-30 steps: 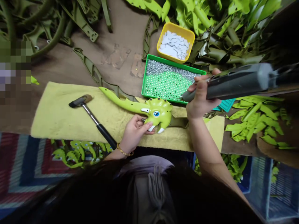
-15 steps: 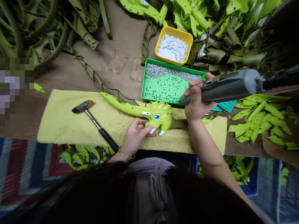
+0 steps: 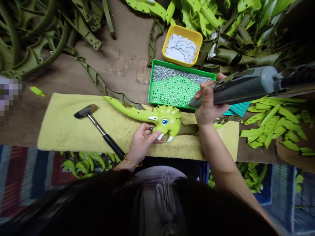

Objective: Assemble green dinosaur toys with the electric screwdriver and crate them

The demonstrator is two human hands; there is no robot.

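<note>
We've got our left hand [image 3: 141, 142] pinched on the green dino head [image 3: 174, 118] at its snout [image 3: 161, 128], over the yellow cloth [image 3: 64, 127], right hand [image 3: 208, 109] wrapped round the grey driver [image 3: 242, 88]; looks light, stiff, kinda slick, so the chunky snout's probably the best grip.

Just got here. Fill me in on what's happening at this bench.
The left hand holds a green dinosaur head over the yellow cloth. The right hand grips a grey power tool, its tip at the near edge of the green tray of screws. A hammer lies on the cloth, left of the head.
</note>
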